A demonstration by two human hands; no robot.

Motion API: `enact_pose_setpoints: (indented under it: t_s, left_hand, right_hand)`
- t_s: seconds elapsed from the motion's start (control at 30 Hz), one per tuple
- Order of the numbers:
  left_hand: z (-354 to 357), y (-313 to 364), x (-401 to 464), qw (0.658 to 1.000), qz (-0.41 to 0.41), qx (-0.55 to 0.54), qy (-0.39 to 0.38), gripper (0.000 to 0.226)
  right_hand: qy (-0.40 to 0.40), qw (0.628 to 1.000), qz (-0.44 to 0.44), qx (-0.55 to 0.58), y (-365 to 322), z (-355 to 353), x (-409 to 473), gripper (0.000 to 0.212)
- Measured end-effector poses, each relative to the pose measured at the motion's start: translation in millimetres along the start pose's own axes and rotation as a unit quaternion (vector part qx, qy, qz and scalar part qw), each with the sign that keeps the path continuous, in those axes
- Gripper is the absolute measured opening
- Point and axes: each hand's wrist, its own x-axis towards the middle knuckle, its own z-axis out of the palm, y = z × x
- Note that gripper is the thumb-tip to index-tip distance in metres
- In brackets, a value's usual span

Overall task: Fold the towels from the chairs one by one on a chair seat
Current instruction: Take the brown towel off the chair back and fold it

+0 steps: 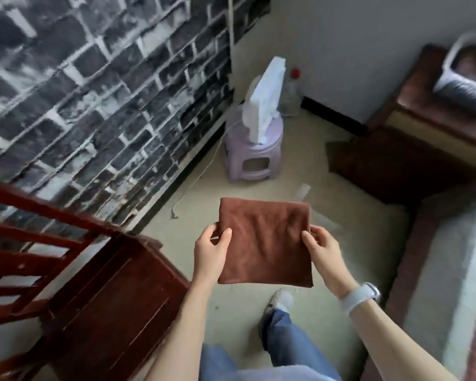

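While held midair, folded towel [264, 243] pinched between both hands.

A wall papered in dark brick pattern [94, 86] rises left of the fingers, meeting a plain pale wall [355, 50] ahead. On the beige floor [204, 215] beyond them stands a lilac plastic stool [252, 155]; dark wooden furniture [412, 149] sits right.

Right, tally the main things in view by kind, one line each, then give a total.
Towel: 1, brown, folded, held in both hands (left hand, right hand)
Wooden chair: 1
Plastic stool: 1, purple
Bottle: 1, red cap
Wristwatch: 1
Total: 5
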Motion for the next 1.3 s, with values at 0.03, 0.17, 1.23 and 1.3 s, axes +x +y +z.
enact_pose_setpoints:
  t_s: [0.03, 0.17, 1.23, 1.3]
  left_hand:
    - [26, 16, 0, 1.0, 0.002, -0.008, -0.019, 0.011]
    - [123, 77, -4, 0.994, 0.031, -0.003, -0.103, 0.007]
    - [679, 412, 237, 0.95, 0.073, 0.095, -0.287, 0.031]
    - [704, 416, 247, 0.956, 0.069, 0.103, -0.266, 0.033]
  right_hand:
    - [0.02, 1.0, 0.001, 0.003, -4, -27, 7, 0.013]
    - [0.108, 0.993, 0.015, 0.041, -14, -129, 25, 0.016]
    - [0.289, 0.937, 0.081, 0.178, -139, -519, 469, 0.026]
    - [0.273, 0.942, 0.074, 0.178, -137, -534, 496, 0.023]
